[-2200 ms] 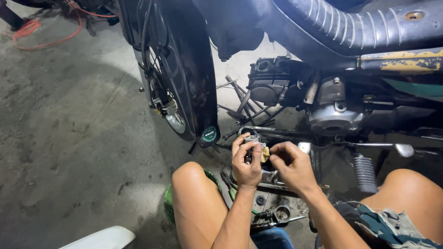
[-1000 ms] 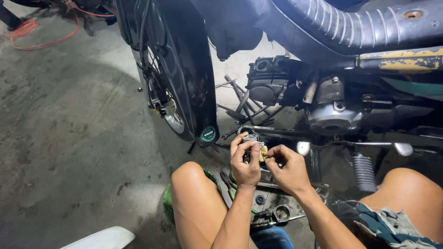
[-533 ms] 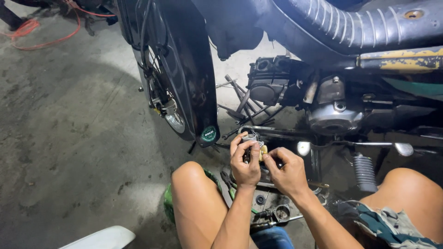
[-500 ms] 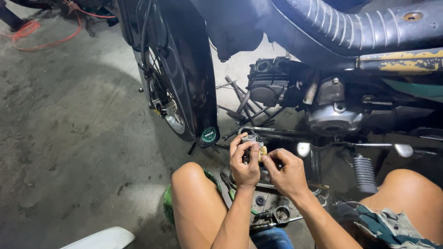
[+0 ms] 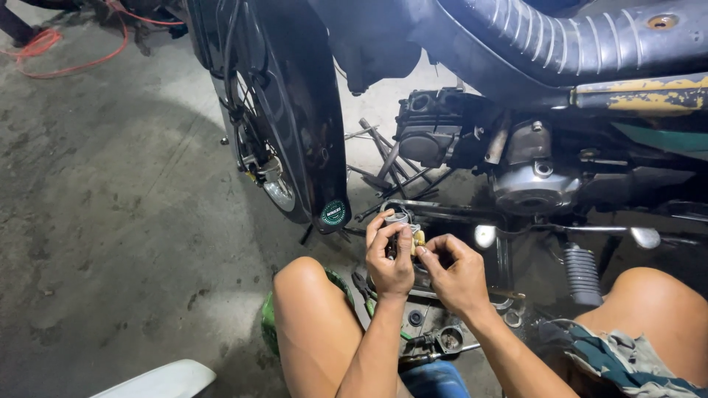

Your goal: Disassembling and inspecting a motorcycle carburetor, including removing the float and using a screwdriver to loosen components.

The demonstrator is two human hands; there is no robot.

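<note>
Left hand (image 5: pixel 389 259) wrapped around a small metal part (image 5: pixel 400 230), fingers curled and pressed together on it; held up between the knees, just near of the motorcycle's footrest bar (image 5: pixel 442 212). Most of the part is hidden behind the fingers, only a grey round top and a bit of dark body show. Looks like a carburettor piece, can't confirm at this size.

Right hand (image 5: pixel 456 271) touching the left, thumb and forefinger pinching at a small brass-coloured bit (image 5: pixel 419 237) on the part's right side. Other right fingers folded under, tips hidden. Whether the brass bit is fixed to the part or loose: cannot tell.

Motorcycle fills the far half; top of frame cuts off the seat and tank area. Front wheel (image 5: pixel 254 151) far left, mostly covered by the black mudguard (image 5: pixel 310 140) with a round green sticker (image 5: pixel 333 213). Engine (image 5: pixel 531 173) far right of the hands, in shadow, detail poor. Ribbed footpeg (image 5: pixel 582 274) near right.

Tools on the floor (image 5: pixel 110 221) under the forearms, partly blocked: pliers with green grips (image 5: pixel 365 291), a dark round-ended piece (image 5: pixel 448 340). Green object (image 5: pixel 269 332) mostly hidden behind the left knee (image 5: pixel 302 276). White thing (image 5: pixel 155 379) cut off at the near left edge. Orange cable (image 5: pixel 51 40) far left corner. Right knee (image 5: pixel 653 291) at right, patterned cloth (image 5: pixel 612 357) below it.
</note>
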